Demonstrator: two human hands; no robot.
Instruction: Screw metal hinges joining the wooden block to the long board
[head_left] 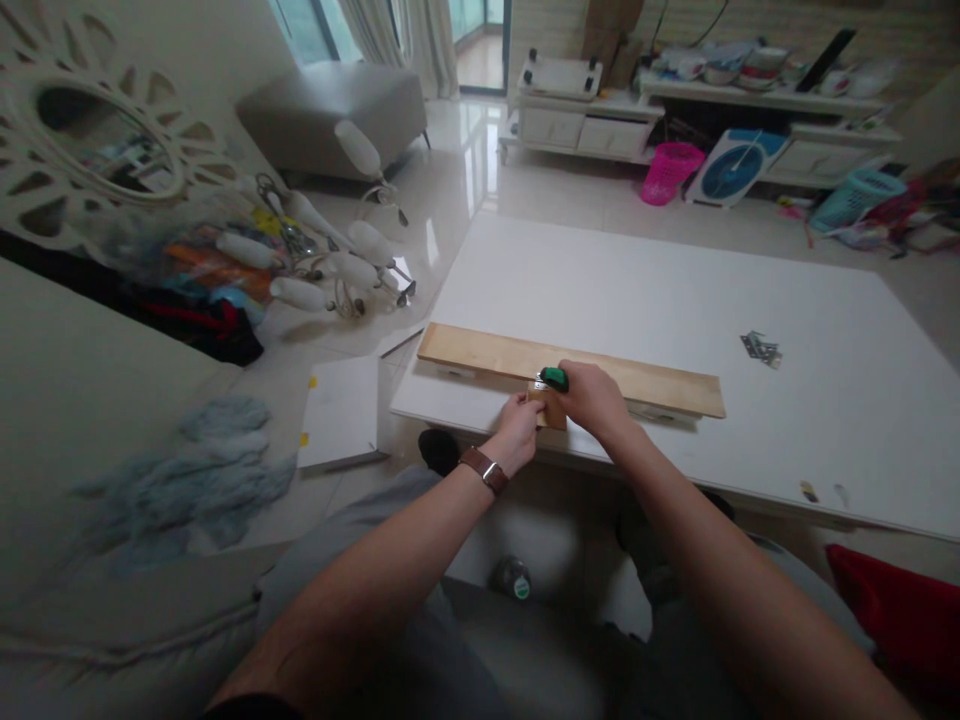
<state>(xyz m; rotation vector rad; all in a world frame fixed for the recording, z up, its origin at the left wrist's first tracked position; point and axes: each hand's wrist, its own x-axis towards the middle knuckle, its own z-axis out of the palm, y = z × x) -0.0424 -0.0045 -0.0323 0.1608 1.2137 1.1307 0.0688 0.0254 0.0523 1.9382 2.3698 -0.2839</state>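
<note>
Your left hand [517,425] pinches the small wooden block [553,412] with its fingertips. The block stands against the near long side of the wooden plank [480,355], about at its middle. The plank lies flat close to the near edge of the white table [675,290], toward its left corner. Your right hand [594,397] is clenched around the green-handled tool [555,378], and the tip points down at the place where block and plank meet. A small shiny part seems to sit there, but it is too small to say what it is.

I think the block is the weak point, because it is small and only your fingertips hold it. Press it firmly against the plank and down on the table, so that the tool's force cannot turn it. Hold the tool in one straight line and push gently. Place your left fingers beside the tip, not in front of it. The small metal pieces [761,348] lie well apart, toward the right edge.
</note>
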